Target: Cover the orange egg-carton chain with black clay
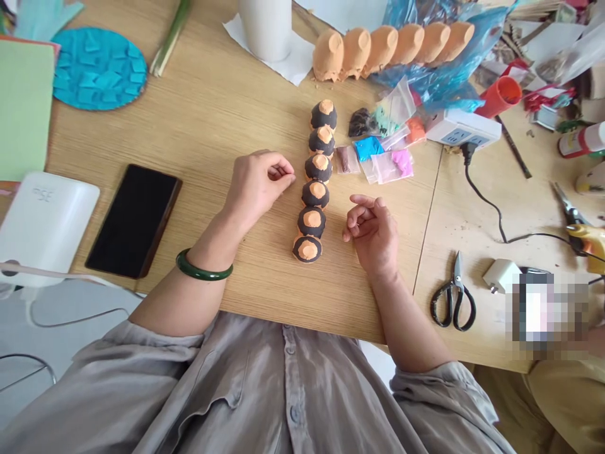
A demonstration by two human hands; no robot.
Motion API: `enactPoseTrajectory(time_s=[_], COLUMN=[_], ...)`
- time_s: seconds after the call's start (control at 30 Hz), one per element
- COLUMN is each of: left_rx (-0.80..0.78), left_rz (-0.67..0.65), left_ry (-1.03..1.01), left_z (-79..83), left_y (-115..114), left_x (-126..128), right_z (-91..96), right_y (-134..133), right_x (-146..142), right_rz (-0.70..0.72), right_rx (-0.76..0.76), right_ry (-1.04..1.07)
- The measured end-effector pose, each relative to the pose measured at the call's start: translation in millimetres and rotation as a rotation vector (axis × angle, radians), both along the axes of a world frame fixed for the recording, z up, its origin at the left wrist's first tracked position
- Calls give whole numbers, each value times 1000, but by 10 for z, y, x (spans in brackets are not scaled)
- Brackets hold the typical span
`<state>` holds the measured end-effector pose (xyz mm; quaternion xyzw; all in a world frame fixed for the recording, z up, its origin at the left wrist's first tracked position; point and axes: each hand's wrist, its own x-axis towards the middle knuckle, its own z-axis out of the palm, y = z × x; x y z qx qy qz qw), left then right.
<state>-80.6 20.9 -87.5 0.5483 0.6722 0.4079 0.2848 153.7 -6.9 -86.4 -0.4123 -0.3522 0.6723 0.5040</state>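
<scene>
A row of several orange clay-like pieces with black bands (315, 194) runs up the middle of the table. Just to its left is my left hand (265, 180), fingers curled and thumb near the fingertips in a pinch; nothing shows between them. My right hand (373, 230) rests to the right of the row, palm partly up, fingers loosely bent and apart, holding nothing. Neither hand touches the row. Beyond my right hand lie small bags of coloured material, among them a blue packet (368, 149) and a pink packet (401, 162).
Several plain orange pieces (329, 57) stand at the back. Black-handled scissors (457, 293) and a power strip (463, 129) with a cord are on the right. A phone (135, 221), white power bank (50, 227) and blue disc (99, 68) lie left. Another person sits at lower right.
</scene>
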Motion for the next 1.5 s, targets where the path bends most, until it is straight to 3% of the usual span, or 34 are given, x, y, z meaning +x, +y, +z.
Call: enactPoseTrajectory(time_s=[0.2, 0.3, 0.4, 0.47, 0.73, 0.93, 1.07, 1.17, 1.27, 1.5], left_rx=[187, 116, -72, -154, -263, -235, -86, 35, 139, 149], left_rz=[107, 26, -73, -117, -142, -210, -255, -321, -351, -335], left_ry=[-317, -586, -854, -922, -931, -785, -626, -539, -458, -382], left_z=[51, 135, 269, 348, 411, 400, 370, 329, 289, 284], left_y=[19, -18, -127, -219, -428, -502, -512, -500, -493, -505], left_x=[-101, -74, 91, 231, 515, 558, 534, 529, 533, 532], right_z=[0, -4, 4, 14, 9, -31, 29, 102, 157, 169], right_y=[9, -11, -70, -119, -236, -279, -258, -240, -237, -227], right_x=[6, 3, -9, -19, -27, -41, -41, -42, -40, -39], right_rz=[18, 14, 29, 50, 41, -84, -83, -31, 44, 100], right_rx=[-7, 7, 72, 147, 440, 601, 464, 323, 276, 141], right_ry=[-34, -12, -10, -54, -278, -390, -307, -211, -212, -147])
